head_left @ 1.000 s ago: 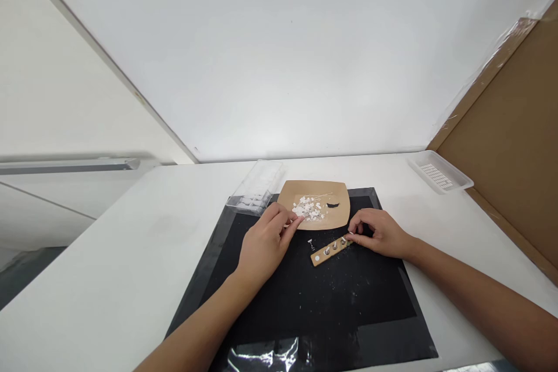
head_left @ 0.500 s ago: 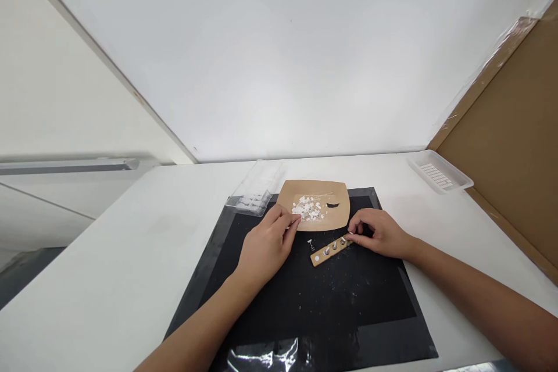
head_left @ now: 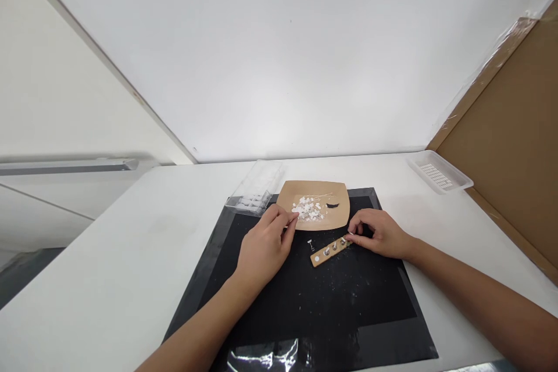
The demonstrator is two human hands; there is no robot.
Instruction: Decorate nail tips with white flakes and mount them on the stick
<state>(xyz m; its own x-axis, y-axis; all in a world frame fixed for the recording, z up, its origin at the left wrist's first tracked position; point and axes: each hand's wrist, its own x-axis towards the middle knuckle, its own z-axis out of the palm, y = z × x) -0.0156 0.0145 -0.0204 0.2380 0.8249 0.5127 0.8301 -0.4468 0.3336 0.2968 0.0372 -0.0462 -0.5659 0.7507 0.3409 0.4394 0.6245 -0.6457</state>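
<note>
Holding strip (head_left: 330, 250) end, left hand (head_left: 265, 244) contents unclear

Bare forearms, bare left grip (head_left: 264, 244) and right grip (head_left: 379, 234).

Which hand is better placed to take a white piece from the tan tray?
Left, probably. The left hand has fingertips at the near edge of the tan tray, beside the white pieces; the right hand pinches the wooden strip.

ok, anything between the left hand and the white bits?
Nothing visible. The left hand reaches the near-left rim of the tray; the white bits lie just beyond, on it. The strip, pinched by the right hand, lies off to the right.
</note>
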